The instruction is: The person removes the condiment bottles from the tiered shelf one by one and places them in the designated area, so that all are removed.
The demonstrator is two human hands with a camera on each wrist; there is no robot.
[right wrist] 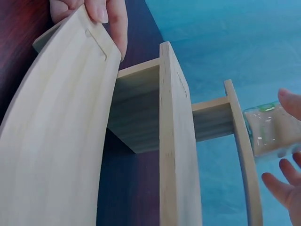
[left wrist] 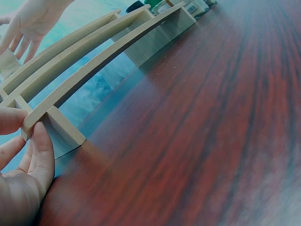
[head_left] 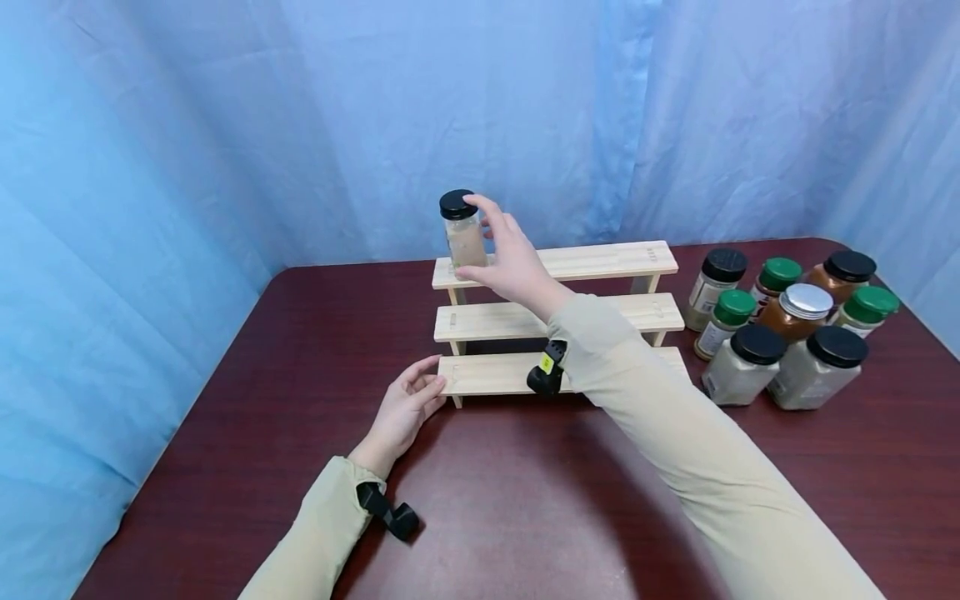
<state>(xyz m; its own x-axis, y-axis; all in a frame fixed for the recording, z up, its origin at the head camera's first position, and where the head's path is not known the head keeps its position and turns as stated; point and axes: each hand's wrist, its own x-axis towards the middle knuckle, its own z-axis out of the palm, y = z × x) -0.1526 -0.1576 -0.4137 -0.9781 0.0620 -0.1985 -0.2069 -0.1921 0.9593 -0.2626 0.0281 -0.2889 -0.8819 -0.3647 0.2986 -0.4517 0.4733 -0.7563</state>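
Observation:
My right hand [head_left: 513,260] grips a clear spice jar [head_left: 467,242] with a black lid, its thumb low on the glass and a finger up at the lid. The jar stands upright at the left end of the top step of a three-step wooden rack [head_left: 592,262]. In the right wrist view, the pale contents of the jar [right wrist: 273,129] show through the glass beside the top board. With thumb and fingers, my left hand [head_left: 401,410] pinches the left end of the bottom step. The left wrist view shows the thumb above that board and fingers beneath it.
Right of the rack stands a group of several spice jars, among them a silver-lidded jar [head_left: 797,310], a green-lidded jar [head_left: 726,321] and a square black-lidded jar [head_left: 744,367]. A dark red wooden table [head_left: 525,500] carries everything. Blue curtains [head_left: 360,125] hang behind and at both sides.

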